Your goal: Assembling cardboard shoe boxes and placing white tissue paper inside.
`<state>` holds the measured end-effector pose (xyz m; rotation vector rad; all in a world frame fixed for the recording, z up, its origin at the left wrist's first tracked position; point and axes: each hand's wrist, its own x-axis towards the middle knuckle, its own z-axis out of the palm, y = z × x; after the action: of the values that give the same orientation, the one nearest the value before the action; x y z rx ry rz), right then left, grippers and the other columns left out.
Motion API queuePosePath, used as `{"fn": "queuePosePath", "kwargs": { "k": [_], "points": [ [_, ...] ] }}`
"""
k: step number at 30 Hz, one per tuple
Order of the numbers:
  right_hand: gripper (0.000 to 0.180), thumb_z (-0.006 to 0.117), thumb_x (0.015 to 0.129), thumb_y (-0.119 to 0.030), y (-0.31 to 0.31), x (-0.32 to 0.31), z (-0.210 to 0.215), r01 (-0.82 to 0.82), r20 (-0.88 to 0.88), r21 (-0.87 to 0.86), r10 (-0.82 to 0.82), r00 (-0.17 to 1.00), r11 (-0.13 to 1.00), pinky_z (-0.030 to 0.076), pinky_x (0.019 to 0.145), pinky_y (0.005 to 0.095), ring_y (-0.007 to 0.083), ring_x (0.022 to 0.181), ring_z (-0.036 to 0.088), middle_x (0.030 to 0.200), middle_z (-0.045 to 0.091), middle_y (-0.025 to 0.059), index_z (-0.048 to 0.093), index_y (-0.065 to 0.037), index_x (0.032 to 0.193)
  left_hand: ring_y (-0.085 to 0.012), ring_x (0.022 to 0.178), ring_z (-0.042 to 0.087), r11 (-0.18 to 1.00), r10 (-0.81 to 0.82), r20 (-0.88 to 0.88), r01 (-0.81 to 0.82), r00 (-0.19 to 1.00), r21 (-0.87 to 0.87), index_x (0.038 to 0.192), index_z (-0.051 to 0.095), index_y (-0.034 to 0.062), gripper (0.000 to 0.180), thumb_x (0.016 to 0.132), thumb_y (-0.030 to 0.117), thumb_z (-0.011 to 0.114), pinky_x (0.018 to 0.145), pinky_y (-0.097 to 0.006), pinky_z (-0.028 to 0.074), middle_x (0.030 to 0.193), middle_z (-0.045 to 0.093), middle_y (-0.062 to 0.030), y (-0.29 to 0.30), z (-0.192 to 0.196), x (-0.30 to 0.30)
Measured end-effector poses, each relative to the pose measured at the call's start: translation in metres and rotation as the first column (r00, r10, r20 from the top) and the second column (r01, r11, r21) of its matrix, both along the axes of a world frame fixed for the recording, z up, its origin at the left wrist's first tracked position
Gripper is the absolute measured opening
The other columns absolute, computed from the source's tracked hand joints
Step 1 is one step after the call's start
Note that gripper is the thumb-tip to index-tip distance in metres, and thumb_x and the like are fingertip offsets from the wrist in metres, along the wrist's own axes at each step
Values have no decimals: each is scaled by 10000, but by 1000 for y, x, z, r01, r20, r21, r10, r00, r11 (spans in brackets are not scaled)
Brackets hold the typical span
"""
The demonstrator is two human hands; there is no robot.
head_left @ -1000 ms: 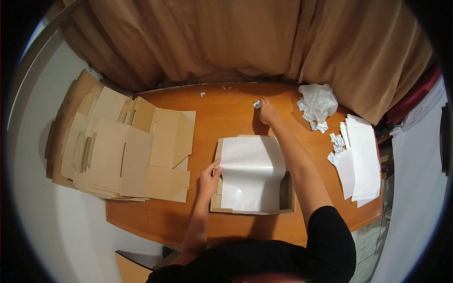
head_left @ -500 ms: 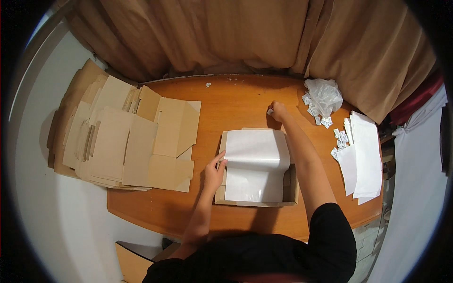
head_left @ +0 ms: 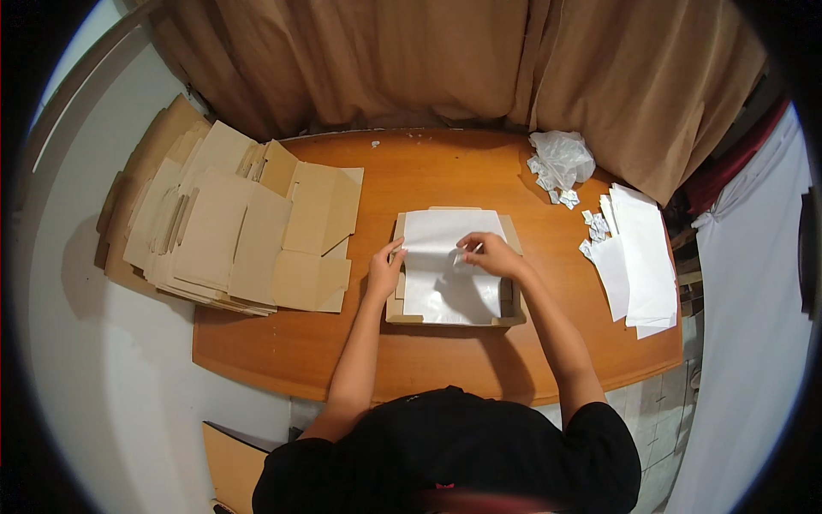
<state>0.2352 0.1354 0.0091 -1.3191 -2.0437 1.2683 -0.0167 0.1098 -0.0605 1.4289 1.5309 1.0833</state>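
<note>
An open, shallow cardboard box (head_left: 515, 310) lies in front of me on the table, lined with a glossy white sheet (head_left: 437, 304). At the box's left wall, my left hand (head_left: 385, 272) grips the edge with thumb and fingers, close to the sheet's border. My right hand (head_left: 490, 255) is over the sheet, its fingertips pinched on what looks like a small white packet (head_left: 463, 251). Its shadow falls across the sheet. The fingers partly cover the packet, so its full shape is hidden.
Flattened cardboard boxes (head_left: 227, 231) are stacked at the left. At the right stand a clear plastic bag (head_left: 562, 160) with small white packets spilling out, more loose packets (head_left: 597, 228), and a pile of white sheets (head_left: 644, 257). A brown curtain (head_left: 411, 68) hangs behind the table.
My right hand has come back from the table beyond the box to above the sheet, carrying the small white packet. My left hand stays at the box's left wall. The sheet now lies flatter.
</note>
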Motion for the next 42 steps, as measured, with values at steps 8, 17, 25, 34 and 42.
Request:
{"fn": "queuePosePath", "kwargs": {
  "k": [8,17,25,34,42],
  "points": [
    [428,639,768,-263,-38,13,-16,501,31,411,-561,827,761,459,777,407,315,887,572,1005,558,215,549,41,1057,-280,1010,572,991,-56,-55,62,997,120,1112,579,16,309,838,159,587,880,-342,419,1065,612,-191,-15,-4,-11],
    [592,664,703,-433,-29,14,-22,673,418,268,-713,563,689,375,882,489,331,976,570,1054,605,193,555,-4,1096,-270,1031,485,990,36,-226,-4,974,142,1105,553,34,333,839,231,589,904,-348,385,1115,485,-137,-20,2,-13],
    [379,654,698,-332,-29,19,-21,608,336,124,-610,718,784,424,738,393,235,784,618,883,657,93,617,-27,921,-300,1118,436,999,14,-380,-1,925,34,1099,577,69,381,783,273,640,967,-383,319,1202,473,-153,-14,6,-14],
    [466,691,674,-20,-47,21,-30,548,-464,-72,-514,721,834,456,636,235,140,730,595,787,630,82,481,28,1088,-256,1211,380,999,21,-179,-30,984,-46,1209,467,170,581,724,412,677,968,-466,261,1232,490,-86,-7,6,-16],
    [729,668,671,91,-60,35,-36,501,-579,-255,-546,606,827,496,678,250,151,751,599,814,618,107,277,38,1283,-305,1170,448,994,-90,-146,79,985,-76,1254,409,35,634,751,284,704,950,-378,372,1222,476,-241,4,20,1]
  ]
}}
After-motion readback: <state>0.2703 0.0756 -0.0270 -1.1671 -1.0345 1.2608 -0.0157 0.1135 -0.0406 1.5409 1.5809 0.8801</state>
